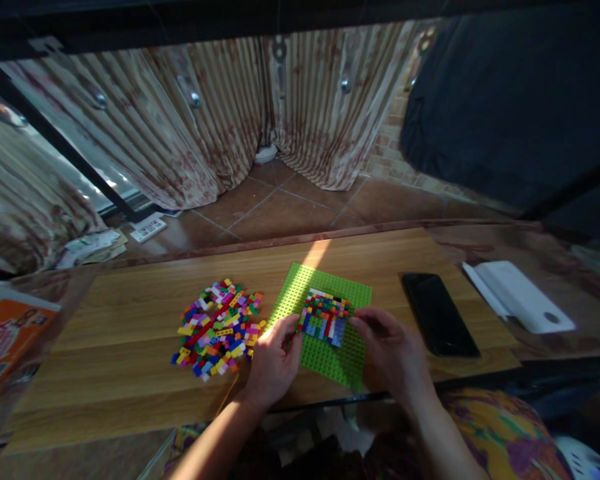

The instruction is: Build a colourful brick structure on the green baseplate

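A green studded toy-brick baseplate (334,373) lies slightly turned on the wooden table. On its middle sits a patch of small multicoloured building bricks (325,317), packed side by side. My left hand (276,360) rests over the plate's left edge, thumb and fingers curled together by the patch's left side. My right hand (394,347) reaches over the right edge, its thumb and forefinger pinched close to the patch's right side. Whatever either hand grips is too small or hidden to make out. A pile of loose bricks (219,330) lies left of the plate.
Right of the plate a black smartphone (439,315) lies on the wooden table (115,333). A white box (523,297) is beyond it. An orange-and-white package (13,340) sits at the far left. Striped curtains (230,120) hang behind the tiled floor.
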Demonstrator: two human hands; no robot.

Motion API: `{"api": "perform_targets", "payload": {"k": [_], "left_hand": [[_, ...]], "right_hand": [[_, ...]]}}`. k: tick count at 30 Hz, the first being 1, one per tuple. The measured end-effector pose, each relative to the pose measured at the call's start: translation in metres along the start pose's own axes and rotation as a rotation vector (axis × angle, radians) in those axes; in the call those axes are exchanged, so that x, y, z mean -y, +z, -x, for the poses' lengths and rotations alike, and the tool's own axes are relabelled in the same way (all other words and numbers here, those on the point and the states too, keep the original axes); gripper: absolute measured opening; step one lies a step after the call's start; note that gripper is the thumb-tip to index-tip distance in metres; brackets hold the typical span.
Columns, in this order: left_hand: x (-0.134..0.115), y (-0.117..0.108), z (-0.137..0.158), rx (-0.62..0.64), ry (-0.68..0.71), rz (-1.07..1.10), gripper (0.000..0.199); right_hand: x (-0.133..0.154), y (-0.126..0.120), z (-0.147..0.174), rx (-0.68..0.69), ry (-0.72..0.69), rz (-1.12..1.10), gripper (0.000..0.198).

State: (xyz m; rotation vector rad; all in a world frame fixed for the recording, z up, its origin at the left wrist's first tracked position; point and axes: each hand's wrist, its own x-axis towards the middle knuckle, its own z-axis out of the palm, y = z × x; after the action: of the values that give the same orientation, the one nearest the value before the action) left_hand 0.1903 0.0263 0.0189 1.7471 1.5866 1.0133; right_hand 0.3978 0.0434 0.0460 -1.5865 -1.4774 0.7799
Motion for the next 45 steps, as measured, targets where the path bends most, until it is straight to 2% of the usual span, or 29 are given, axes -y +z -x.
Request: {"api": "perform_targets", "payload": {"k": [3, 7, 16, 29, 37, 45], "left_hand": [[-0.001, 0.000, -0.001, 0.000, 0.004, -0.009, 0.025], [-0.003, -0.001, -0.001, 0.000, 0.007, -0.009, 0.024], [-0.002, 0.000, -0.001, -0.012, 0.020, -0.013, 0.025], [-0.002, 0.000, -0.001, -0.021, 0.022, -0.024, 0.024], [0.000, 0.001, 0.000, -0.017, 0.017, -0.017, 0.025], [-0.001, 0.000, -0.001, -0.012, 0.015, -0.016, 0.025]], "right_hand": [[0.002, 0.004, 0.000, -0.041, -0.038, -0.128, 0.020], [0.006, 0.011, -0.002, -0.013, -0.102, -0.188, 0.018], [0.019, 0.019, -0.007, 0.004, -0.276, 0.042, 0.021], [0.023, 0.027, -0.009, -0.022, -0.415, 0.250, 0.020], [0.024, 0.030, -0.010, -0.052, -0.449, 0.320, 0.022], [0.023, 0.033, -0.006, -0.020, -0.439, 0.312, 0.023]]}}
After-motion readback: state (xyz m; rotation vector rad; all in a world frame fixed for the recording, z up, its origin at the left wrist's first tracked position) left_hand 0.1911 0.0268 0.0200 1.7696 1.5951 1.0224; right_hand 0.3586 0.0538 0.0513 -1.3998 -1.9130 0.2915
